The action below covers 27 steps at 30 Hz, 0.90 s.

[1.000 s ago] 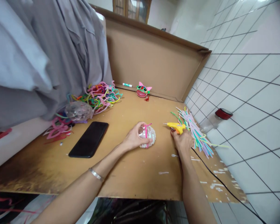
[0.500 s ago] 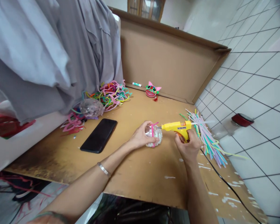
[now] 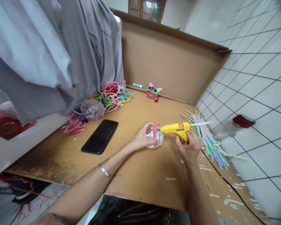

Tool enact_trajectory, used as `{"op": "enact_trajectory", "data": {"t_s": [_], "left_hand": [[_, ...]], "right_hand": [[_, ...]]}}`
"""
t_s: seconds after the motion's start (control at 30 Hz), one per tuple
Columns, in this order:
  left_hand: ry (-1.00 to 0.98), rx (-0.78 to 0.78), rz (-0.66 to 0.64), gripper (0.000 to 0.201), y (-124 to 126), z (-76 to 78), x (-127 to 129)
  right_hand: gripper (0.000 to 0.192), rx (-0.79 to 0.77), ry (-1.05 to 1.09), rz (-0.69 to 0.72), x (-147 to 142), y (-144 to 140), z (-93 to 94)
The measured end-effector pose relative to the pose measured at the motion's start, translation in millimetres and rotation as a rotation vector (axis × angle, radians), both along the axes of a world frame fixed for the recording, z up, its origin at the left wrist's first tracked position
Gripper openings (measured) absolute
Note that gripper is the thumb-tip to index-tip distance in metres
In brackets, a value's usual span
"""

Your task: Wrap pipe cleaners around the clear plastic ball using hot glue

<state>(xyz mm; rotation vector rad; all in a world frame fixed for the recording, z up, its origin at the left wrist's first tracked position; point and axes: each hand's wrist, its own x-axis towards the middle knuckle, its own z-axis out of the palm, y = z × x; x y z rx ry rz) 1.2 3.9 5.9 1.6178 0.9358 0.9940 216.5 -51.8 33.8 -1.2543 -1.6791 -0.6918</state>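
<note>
A: What has the left hand point(image 3: 140, 140) got?

B: It is curled round a small clear ball point(image 3: 155, 137) with a pink strip over its top, pressing it onto the board point(image 3: 140, 175) near the middle.

A: And the right hand point(image 3: 188, 146)?

B: Closed on the handle of a yellow glue gun point(image 3: 176, 128). The gun lies level, nozzle pointing to 9 o'clock and touching the ball's top right. A glue stick juts out of its back toward 3 o'clock.

A: What lies around them?

B: At 3 o'clock of the gun, a sheaf of pastel straws point(image 3: 208, 139), just beside the right hand. A black cord point(image 3: 227, 184) runs off to 5 o'clock. A phone point(image 3: 100, 136) lies flat at 9 o'clock of the ball, well apart from it. Up at 11 o'clock a heap of bright bent strips point(image 3: 111, 95), with another clear ball point(image 3: 92, 108) beside it. At 12 o'clock, by the cardboard wall, a pink toy point(image 3: 154, 91) and a marker point(image 3: 137, 85).
</note>
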Motion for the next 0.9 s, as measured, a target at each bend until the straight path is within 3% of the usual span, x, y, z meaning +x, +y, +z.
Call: {"op": "enact_trajectory", "data": {"t_s": [0.27,0.9], "left_hand": [[0.012,-0.010,0.008,0.063,-3.1,6.0,0.3],[0.010,0.002,0.007,0.065,-1.2,1.5,0.6]], "right_hand": [[0.013,-0.008,-0.011,0.013,-1.3,-0.7,1.2],[0.018,-0.005,-0.023,0.029,-2.6,-1.7,2.5]]}}
